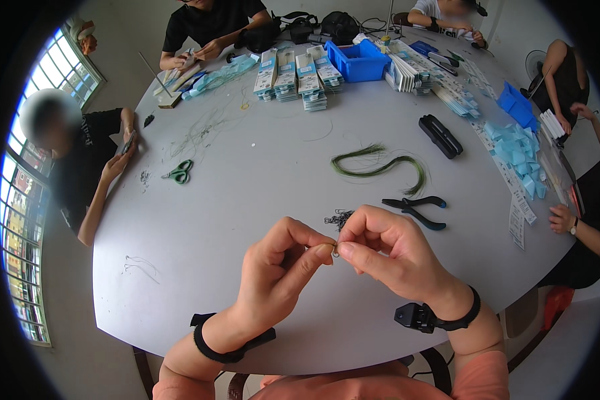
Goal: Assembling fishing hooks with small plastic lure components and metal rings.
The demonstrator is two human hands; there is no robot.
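Observation:
Above the near middle of the table, my left hand (277, 267) and my right hand (390, 253) meet with fingertips pinched together. Between them shows a tiny curved metal piece (336, 253); the fingers hide most of it, so its exact kind is unclear. Just beyond the fingertips lies a small pile of dark wire-like metal pieces (338, 218), partly behind my right hand. Pliers with dark handles (420, 212) rest to the right of that hand. Farther off, a bundle of green line (380, 167) curves in an S on the tabletop.
Green-handled scissors (179, 172) and loose thin lines (200, 137) lie to the left. A black case (441, 137) sits right. Blue bins (358, 61), stacked cards (307, 80) and light-blue packets (517, 157) occupy the far and right sides. Several people sit around the table.

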